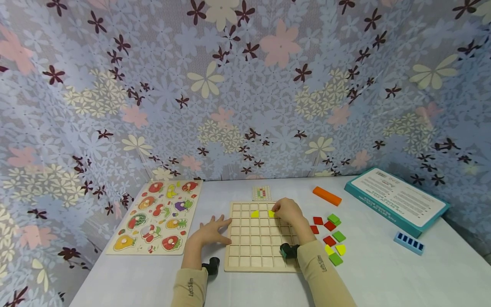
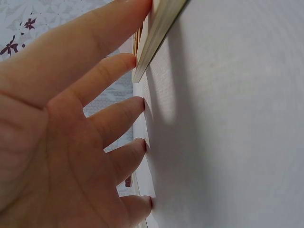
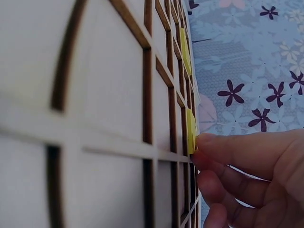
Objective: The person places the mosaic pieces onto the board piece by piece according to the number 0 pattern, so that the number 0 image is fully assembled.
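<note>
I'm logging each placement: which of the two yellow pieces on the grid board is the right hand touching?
The right hand touches the right yellow piece; the left yellow piece lies free, a cell away.

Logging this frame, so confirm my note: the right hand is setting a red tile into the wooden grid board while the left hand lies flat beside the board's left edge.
One detail is wrong: the tile is yellow, not red. The right wrist view shows the right hand touching a yellow tile in the wooden grid board. The head view agrees, and shows the left hand flat at the board's left edge.
</note>
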Available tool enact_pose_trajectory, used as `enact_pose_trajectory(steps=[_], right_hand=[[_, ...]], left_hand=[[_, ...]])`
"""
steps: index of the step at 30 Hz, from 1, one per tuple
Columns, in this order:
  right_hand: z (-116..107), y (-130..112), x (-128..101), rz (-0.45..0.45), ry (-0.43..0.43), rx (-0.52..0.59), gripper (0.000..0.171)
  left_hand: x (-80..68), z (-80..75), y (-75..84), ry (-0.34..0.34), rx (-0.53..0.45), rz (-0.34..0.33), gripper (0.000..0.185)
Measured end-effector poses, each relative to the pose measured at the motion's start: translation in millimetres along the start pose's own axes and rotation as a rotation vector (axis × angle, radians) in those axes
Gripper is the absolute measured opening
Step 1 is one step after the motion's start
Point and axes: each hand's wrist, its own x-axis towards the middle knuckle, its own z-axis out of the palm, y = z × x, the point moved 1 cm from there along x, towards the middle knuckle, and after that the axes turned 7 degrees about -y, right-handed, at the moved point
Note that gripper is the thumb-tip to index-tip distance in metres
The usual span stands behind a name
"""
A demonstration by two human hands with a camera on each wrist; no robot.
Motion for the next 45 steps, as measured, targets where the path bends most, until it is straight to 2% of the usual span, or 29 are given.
enact_pose_trajectory(steps=[11,18,29,34,45], right_hand=[[-2.3,0.8,-7.4,-0.029,0.02,0.007,0.013],[-3.1,0.8,-9.7,-0.095,-0.051,0.029,0.024],[-6.5,1.6,-11.4,-0.12,-0.065,0.018,0.022],[-12.5,8.8,-17.2,-0.128,-0.052,0.079,0.022],[-32.8,37.6,-33.8,-0.087,0.004,0.097,0.021]], left_hand=[[2.3,-0.6,0.0,-0.006,-0.001,-0.007,0.073],[5.8,-2.4,-1.1,-0.008,0.008,-0.009,0.073],[4.5,-3.1,1.2,-0.007,0.002,-0.011,0.073],[4.1,-3.4,0.9,-0.003,0.0,-0.017,0.072],[3.4,-3.3,-0.5,-0.005,0.008,-0.02,0.073]])
